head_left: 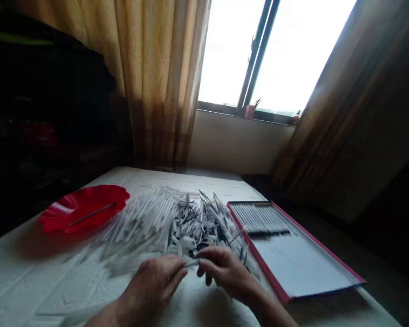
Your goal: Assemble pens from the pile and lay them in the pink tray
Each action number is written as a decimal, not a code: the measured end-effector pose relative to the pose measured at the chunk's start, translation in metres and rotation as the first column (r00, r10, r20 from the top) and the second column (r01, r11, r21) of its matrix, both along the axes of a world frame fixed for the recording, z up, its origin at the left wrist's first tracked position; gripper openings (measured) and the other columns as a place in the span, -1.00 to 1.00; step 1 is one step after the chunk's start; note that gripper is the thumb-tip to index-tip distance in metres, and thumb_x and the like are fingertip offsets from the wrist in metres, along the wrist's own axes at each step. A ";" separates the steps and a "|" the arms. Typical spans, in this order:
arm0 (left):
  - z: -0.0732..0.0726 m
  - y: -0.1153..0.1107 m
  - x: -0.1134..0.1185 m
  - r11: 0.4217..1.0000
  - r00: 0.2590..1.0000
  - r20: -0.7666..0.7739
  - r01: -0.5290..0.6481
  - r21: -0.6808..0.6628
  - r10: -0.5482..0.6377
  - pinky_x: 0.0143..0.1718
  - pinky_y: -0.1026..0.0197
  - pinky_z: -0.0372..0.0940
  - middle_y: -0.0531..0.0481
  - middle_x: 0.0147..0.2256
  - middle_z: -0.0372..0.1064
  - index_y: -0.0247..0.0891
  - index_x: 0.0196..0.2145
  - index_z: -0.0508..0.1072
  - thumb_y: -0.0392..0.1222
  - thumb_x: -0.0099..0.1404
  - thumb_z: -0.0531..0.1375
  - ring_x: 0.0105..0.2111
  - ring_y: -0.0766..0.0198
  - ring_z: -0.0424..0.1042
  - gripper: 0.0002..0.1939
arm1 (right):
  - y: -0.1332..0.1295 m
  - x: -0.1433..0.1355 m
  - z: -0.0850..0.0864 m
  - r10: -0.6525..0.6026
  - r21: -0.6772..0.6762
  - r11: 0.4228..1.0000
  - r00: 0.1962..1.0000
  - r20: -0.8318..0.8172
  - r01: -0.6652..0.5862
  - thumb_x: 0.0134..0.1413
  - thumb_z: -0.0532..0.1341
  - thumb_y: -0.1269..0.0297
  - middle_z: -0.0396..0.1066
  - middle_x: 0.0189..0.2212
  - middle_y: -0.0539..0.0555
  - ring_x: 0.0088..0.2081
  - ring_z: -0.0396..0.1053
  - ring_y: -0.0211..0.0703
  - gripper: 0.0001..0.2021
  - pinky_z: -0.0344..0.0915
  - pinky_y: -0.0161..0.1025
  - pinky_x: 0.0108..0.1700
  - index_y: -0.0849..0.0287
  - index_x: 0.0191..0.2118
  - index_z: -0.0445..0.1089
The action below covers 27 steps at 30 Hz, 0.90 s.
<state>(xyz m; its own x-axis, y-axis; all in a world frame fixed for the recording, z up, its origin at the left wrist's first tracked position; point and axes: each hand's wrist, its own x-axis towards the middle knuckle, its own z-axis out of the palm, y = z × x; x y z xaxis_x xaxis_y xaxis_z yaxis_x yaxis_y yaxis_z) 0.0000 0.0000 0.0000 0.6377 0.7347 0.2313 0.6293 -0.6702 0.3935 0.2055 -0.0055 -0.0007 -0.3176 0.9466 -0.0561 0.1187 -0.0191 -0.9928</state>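
Observation:
My left hand (157,279) and my right hand (221,270) meet low in the middle of the head view. Between their fingertips is a thin pale pen part (191,263), pinched at its left end by my left hand and at its right end by my right hand. Just beyond my hands lies a heap of dark and clear pen parts (202,220). Left of that heap, a pile of clear pen tubes (141,218) is spread out. At the right, a red-edged box lid (266,268) holds a row of pale pens (259,218) at its far end.
A red wavy-rimmed plate (63,213) with one thin dark stick in it stands at the left of the white table (47,286). Behind are brown curtains (157,81) and a window; a pink cup (249,111) with pens is on the sill.

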 end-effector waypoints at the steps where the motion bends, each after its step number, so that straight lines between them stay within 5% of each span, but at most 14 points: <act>1: 0.000 -0.001 0.000 1.000 1.000 -0.015 0.006 0.000 -0.006 -0.29 0.21 0.34 0.00 -0.30 0.54 -0.18 -0.21 0.48 -0.22 0.41 0.00 -0.27 0.13 0.55 -0.75 | 0.000 0.000 0.001 0.010 -0.008 1.000 1.000 0.006 -0.010 -0.06 0.29 0.01 0.39 -0.58 -0.03 -0.62 0.24 -0.37 -0.63 0.17 -0.38 -0.55 0.27 -0.32 0.41; 17: 0.007 -0.006 0.000 0.995 0.979 -0.177 0.100 -0.007 -0.100 -0.43 0.29 0.27 0.03 -0.38 0.55 -0.18 -0.34 0.46 -0.19 0.40 0.05 -0.38 0.16 0.56 -0.78 | -0.008 0.020 0.008 0.315 -0.202 0.941 0.923 0.223 -0.272 0.11 0.21 0.01 0.43 -0.54 0.01 -0.56 0.32 -0.34 -0.66 0.22 -0.45 -0.53 0.25 -0.38 0.41; 27: 0.005 -0.005 -0.001 0.998 0.975 -0.214 0.057 -0.033 -0.063 -0.40 0.27 0.29 0.03 -0.37 0.56 -0.17 -0.34 0.48 -0.23 0.37 0.08 -0.36 0.14 0.56 -0.81 | -0.010 0.010 0.013 0.112 0.171 0.943 0.755 0.647 -0.286 0.10 0.20 0.31 0.34 -0.65 -0.07 -0.58 0.18 -0.39 -0.81 0.01 -0.46 -0.55 0.24 -0.48 0.47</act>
